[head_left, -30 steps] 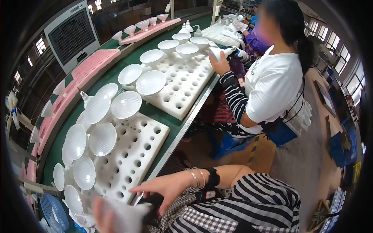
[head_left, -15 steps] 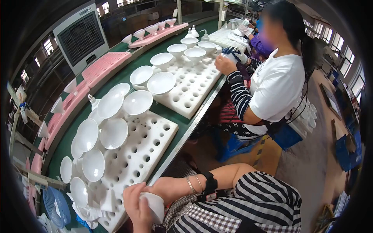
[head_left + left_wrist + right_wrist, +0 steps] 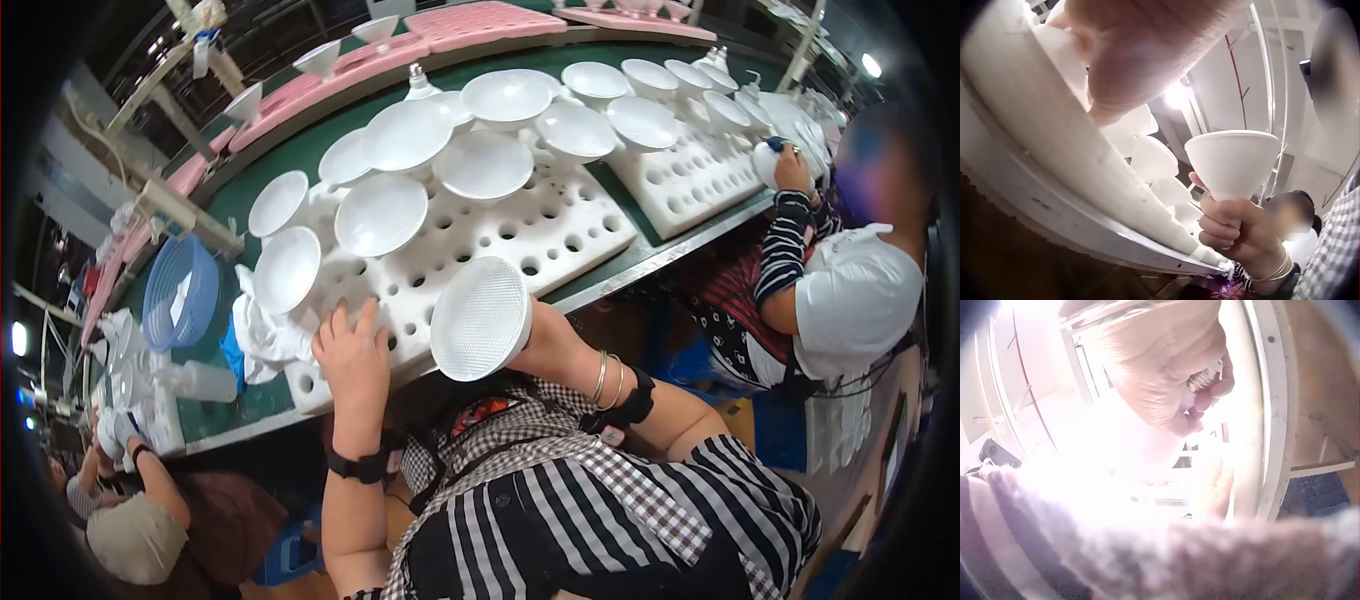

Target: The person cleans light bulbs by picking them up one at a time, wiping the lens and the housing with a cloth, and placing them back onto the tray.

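My right hand [image 3: 553, 342] grips the neck of a white reflector bulb [image 3: 480, 318], its wide dimpled face turned up. In the left wrist view the bulb [image 3: 1233, 161] is a smooth cone above the curled fingers. The right wrist view shows its threaded metal base [image 3: 1204, 377] inside the hand; glare washes out much else there. My left hand [image 3: 353, 362] is at the front of a white foam tray [image 3: 460, 245], with fingers extended over its holes. Several more reflector bulbs [image 3: 382, 214] stand in that tray, behind my hands.
White cloth [image 3: 268, 322], a blue basket [image 3: 181, 293] and a squeeze bottle [image 3: 203, 381] lie left on the green bench. A second foam tray [image 3: 680, 185] of bulbs stands right, by a seated person [image 3: 860, 295]. Pink trays [image 3: 480, 25] run along the back.
The head view has swung left. A second ago my left hand held a blurred white thing; then both hands met around it. Now my right hand holds the bulb, and the left is apart at the tray.
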### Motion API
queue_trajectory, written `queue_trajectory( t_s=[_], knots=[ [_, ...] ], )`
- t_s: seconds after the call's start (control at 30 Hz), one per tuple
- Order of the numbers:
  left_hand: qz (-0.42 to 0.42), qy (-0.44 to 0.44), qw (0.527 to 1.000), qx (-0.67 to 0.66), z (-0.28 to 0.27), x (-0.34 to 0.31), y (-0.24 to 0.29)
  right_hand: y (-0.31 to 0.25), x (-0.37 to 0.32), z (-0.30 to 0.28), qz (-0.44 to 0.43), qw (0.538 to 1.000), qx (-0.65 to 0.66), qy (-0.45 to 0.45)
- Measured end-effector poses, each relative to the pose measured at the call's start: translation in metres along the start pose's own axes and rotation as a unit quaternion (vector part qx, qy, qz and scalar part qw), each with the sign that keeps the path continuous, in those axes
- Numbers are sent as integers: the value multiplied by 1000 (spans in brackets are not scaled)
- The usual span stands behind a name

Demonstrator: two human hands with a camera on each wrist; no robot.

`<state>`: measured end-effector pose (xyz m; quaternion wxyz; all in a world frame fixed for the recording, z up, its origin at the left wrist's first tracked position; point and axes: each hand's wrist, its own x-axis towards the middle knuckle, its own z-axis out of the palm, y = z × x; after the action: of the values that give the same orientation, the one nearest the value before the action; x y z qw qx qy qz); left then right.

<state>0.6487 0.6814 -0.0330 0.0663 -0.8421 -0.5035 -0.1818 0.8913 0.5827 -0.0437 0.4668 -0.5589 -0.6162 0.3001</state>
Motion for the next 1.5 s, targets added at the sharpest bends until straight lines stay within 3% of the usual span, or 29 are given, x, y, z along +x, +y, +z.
queue_trajectory(
  t_s=[0.1,0.17,0.2,0.27,0.33,0.43,0.6,0.67,0.7,0.77,0.8,0.87,0.93,1.0,1.03,1.1,1.17,1.2,1.27,1.3,1.33,1.37,1.4,1.43,1.47,1.5],
  knots=[
    [-19,2,1000,-10,-1,-2,-9,2,8,6,-1,1000,-5,-20],
    [46,102,990,-81,-15,-5,-7,4,12,8,-5,999,-1,-33],
    [44,98,991,-79,-28,-7,0,7,13,9,-7,999,-19,-30],
    [92,146,946,-274,-56,-14,31,5,11,12,-2,999,-36,-29],
    [243,105,917,-299,-69,-15,57,-4,13,10,17,999,-25,-25],
    [289,57,917,-268,-73,-2,77,6,17,9,-31,998,-47,-9],
    [231,66,916,-320,-60,37,77,5,24,-6,-123,978,-167,-21],
    [114,-10,885,-452,-48,48,65,-2,23,-6,-112,980,-160,-27],
    [116,-8,885,-451,-43,46,60,-3,23,-5,-132,985,-113,-13],
    [3,-58,786,-615,-35,37,54,-4,23,-8,-152,986,-70,-16],
    [4,-60,786,-615,-35,30,55,-5,21,-5,-151,986,-70,-14],
    [47,58,860,-505,-36,13,61,-9,19,3,-78,997,-12,17],
    [54,76,872,-480,-36,0,66,-4,21,6,-79,996,-31,2],
    [159,105,924,-332,-45,-8,71,14,23,17,-45,995,89,23],
    [155,104,925,-331,-53,-6,71,21,22,22,1,975,221,23],
    [286,36,903,-318,-70,3,73,22,19,16,-6,978,206,-30],
    [291,46,903,-313,-68,15,75,23,23,18,-41,976,181,-117],
    [297,54,902,-309,-67,21,76,21,21,17,-40,976,181,-116],
    [161,67,922,-344,-47,32,62,8,17,11,-46,992,3,-114],
    [64,37,897,-436,-32,36,50,24,16,19,-119,987,77,-76],
    [19,39,886,-462,-19,34,38,60,12,31,-147,979,119,-75],
    [-24,39,872,-488,-8,32,28,62,9,32,6,959,277,-66],
    [-23,36,872,-488,-1,33,21,64,5,33,159,891,423,-50],
    [-22,77,906,-417,4,35,16,68,6,32,160,890,424,-45],
    [-21,120,932,-342,9,36,10,69,14,29,77,941,326,-50],
    [4,110,963,-248,13,38,5,67,22,26,-10,974,220,-54]
  ],
)
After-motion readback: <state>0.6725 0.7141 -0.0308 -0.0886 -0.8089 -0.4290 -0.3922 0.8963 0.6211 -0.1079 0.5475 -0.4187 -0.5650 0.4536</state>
